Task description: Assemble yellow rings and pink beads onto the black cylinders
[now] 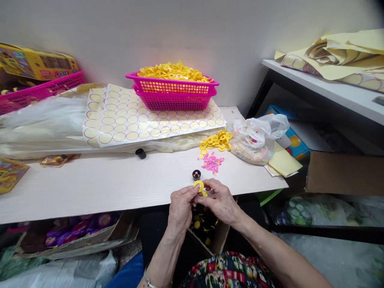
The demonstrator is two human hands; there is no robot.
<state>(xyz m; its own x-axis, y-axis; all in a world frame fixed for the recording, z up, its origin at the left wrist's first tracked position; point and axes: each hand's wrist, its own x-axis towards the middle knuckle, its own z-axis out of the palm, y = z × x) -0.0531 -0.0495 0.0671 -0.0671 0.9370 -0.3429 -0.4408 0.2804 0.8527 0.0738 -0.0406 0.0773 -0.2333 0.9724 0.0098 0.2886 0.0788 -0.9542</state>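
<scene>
At the table's front edge, my left hand (181, 203) pinches a flat yellow ring (198, 185) between thumb and fingers. My right hand (221, 201) is close beside it, fingers curled together around a second small yellow piece (205, 193), partly hidden by the fingers. Just beyond the ring stands a small round black cup (196, 175) with a few tiny pink and yellow bits in it. Behind that lie a scatter of pink beads (212, 163) and a heap of yellow rings (216, 141).
Stacked pink baskets (175, 98), the top one full of yellow rings, stand on sticker sheets (129, 120). Another black cup (140, 153) lies left. A plastic bag of beads (252, 146) sits right. Below my hands is a cardboard box (222, 236) holding black and yellow pieces.
</scene>
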